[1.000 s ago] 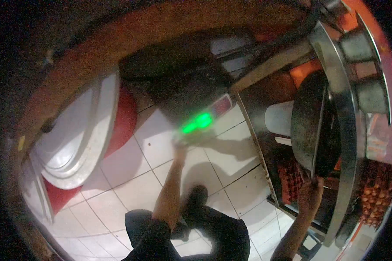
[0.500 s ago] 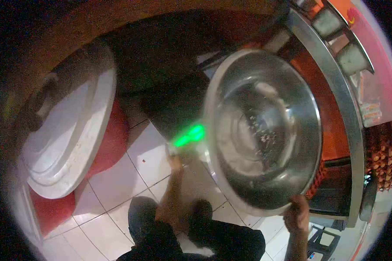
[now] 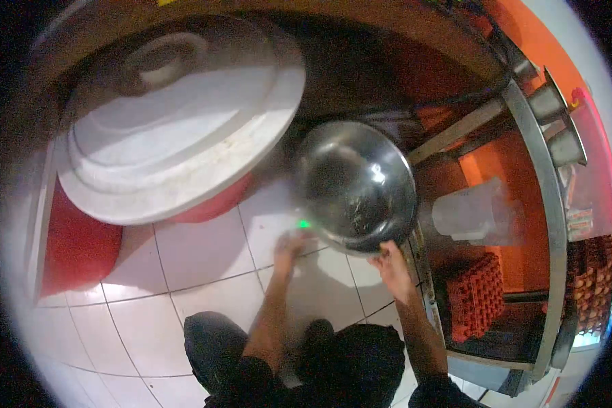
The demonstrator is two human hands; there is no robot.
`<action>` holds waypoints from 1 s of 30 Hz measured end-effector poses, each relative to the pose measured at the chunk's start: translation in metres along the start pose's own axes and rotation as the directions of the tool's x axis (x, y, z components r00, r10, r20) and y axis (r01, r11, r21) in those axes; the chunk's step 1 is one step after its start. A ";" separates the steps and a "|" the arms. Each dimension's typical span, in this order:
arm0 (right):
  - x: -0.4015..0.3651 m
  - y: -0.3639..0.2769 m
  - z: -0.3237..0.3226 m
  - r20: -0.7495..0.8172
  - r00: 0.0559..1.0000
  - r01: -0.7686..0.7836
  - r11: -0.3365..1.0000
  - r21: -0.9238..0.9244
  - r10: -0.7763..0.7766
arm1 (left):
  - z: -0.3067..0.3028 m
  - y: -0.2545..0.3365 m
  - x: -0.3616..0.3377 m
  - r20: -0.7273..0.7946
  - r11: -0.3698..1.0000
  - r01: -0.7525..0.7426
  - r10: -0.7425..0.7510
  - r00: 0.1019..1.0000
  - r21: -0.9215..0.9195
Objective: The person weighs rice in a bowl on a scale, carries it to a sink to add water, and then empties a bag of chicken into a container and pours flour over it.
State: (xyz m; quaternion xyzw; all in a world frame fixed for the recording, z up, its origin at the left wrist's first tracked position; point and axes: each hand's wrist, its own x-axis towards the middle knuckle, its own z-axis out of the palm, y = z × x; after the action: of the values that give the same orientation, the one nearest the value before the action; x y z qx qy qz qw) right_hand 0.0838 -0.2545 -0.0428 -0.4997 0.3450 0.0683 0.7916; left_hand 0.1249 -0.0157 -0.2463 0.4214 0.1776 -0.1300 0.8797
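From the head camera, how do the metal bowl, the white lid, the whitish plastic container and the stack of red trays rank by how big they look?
1. White lid
2. Metal bowl
Unranked below those: plastic container and stack of red trays, too close to call.

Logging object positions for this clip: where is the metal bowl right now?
In the head view, the metal bowl is just right of centre, above the floor tiles, its lower rim at the right hand.
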 end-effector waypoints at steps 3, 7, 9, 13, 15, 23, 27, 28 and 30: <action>0.024 -0.006 0.013 0.014 0.995 0.100 0.995 -0.008 -0.100 | -0.003 0.017 -0.008 -0.088 0.996 0.043 -0.037 0.995 0.072; 0.039 0.001 0.001 0.020 0.985 0.153 0.935 0.321 -0.169 | -0.021 0.021 -0.028 -0.099 0.993 -0.083 0.090 0.991 0.080; 0.048 0.020 -0.031 0.112 0.976 0.142 0.936 0.321 -0.186 | -0.029 0.024 -0.039 -0.138 0.964 -0.087 0.124 0.983 0.251; 0.119 0.092 -0.091 0.071 0.960 0.255 0.951 0.177 -0.270 | -0.026 0.072 -0.070 -0.149 0.958 -0.017 0.062 0.987 0.286; 0.154 0.118 -0.105 -0.081 0.963 0.267 0.947 0.181 -0.256 | -0.031 0.089 -0.066 -0.123 0.921 -0.094 0.151 0.981 0.379; 0.227 0.112 -0.093 -0.134 0.893 0.442 0.895 0.069 -0.430 | -0.014 0.230 -0.073 -0.037 0.620 -0.582 0.700 0.713 0.527; 0.231 0.104 -0.100 -0.151 0.886 0.445 0.896 0.013 -0.438 | 0.031 0.293 -0.090 0.256 0.257 -0.743 0.828 0.499 0.617; 0.230 0.104 -0.103 -0.152 0.892 0.432 0.902 0.004 -0.426 | 0.040 0.305 -0.093 0.394 0.115 -0.766 0.804 0.446 0.633; 0.226 0.101 -0.107 -0.143 0.911 0.389 0.921 -0.011 -0.387 | 0.039 0.322 -0.091 0.473 0.020 -0.678 0.701 0.534 0.735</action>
State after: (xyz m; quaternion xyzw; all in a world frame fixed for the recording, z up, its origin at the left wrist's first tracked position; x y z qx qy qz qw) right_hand 0.1572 -0.3478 -0.2852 -0.5547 0.2953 -0.1291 0.7671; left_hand 0.1727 0.1572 0.0387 0.8340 -0.1324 0.2466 0.4755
